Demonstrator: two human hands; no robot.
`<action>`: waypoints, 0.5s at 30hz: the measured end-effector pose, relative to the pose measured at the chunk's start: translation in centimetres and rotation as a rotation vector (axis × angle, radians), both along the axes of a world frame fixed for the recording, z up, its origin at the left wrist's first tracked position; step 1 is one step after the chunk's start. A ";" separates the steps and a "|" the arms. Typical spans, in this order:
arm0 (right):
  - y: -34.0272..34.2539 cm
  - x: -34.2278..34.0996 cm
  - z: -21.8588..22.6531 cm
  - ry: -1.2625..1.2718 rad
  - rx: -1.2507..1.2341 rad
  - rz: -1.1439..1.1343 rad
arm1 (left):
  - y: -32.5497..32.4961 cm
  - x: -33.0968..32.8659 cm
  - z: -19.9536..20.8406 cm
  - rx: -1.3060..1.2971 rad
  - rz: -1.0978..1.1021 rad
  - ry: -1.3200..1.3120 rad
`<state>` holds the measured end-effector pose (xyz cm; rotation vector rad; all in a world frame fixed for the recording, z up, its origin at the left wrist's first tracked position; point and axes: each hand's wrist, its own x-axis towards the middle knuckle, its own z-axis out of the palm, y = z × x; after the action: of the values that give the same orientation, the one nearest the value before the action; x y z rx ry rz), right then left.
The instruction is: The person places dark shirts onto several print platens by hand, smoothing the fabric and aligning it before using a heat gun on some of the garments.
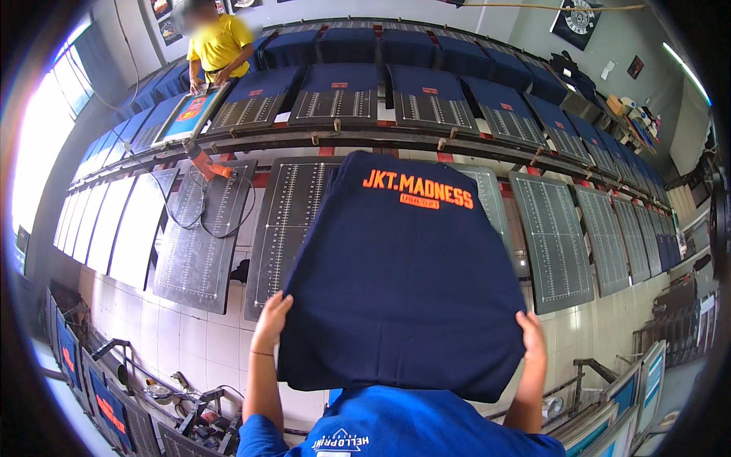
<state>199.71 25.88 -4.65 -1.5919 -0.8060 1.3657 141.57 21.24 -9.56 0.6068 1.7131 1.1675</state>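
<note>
A folded navy shirt spreads in front of my chest, with orange lettering printed near its far edge. It may be one shirt or several layered together; I cannot tell. My left hand grips its left side, thumb pointing up along the edge. On the opposite side my right hand holds the cloth the same way, with most fingers hidden behind it. Beneath the shirt's far part lies a dark printing board with white ruler markings, partly covered by the cloth.
More marked boards run along both sides of a long rack. An orange heat gun with a looped cable rests on one. Beyond the rail, navy shirts cover boards. A person in yellow handles a framed screen. Frames stand lower right.
</note>
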 end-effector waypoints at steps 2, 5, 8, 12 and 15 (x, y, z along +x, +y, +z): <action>-1.7 -1.1 -4.9 0.150 -0.071 0.027 | -1.9 -0.7 -5.4 0.053 -0.166 -0.049; -3.0 -0.7 -10.3 0.172 -0.118 0.041 | -3.5 0.0 -8.3 0.037 -0.155 -0.094; -3.6 -0.7 -11.0 0.167 -0.162 0.005 | -4.8 -0.4 -9.3 0.005 -0.127 -0.065; -4.2 -0.8 -11.4 0.135 -0.207 0.012 | -5.7 -0.8 -9.1 0.022 -0.087 -0.123; -4.7 -0.5 -12.6 0.118 -0.223 -0.004 | -6.5 -0.7 -9.7 -0.034 -0.104 -0.070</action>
<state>199.20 21.19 -17.26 -1.6622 -0.5959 1.5748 140.90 14.74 -19.25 0.6198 1.6202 1.0728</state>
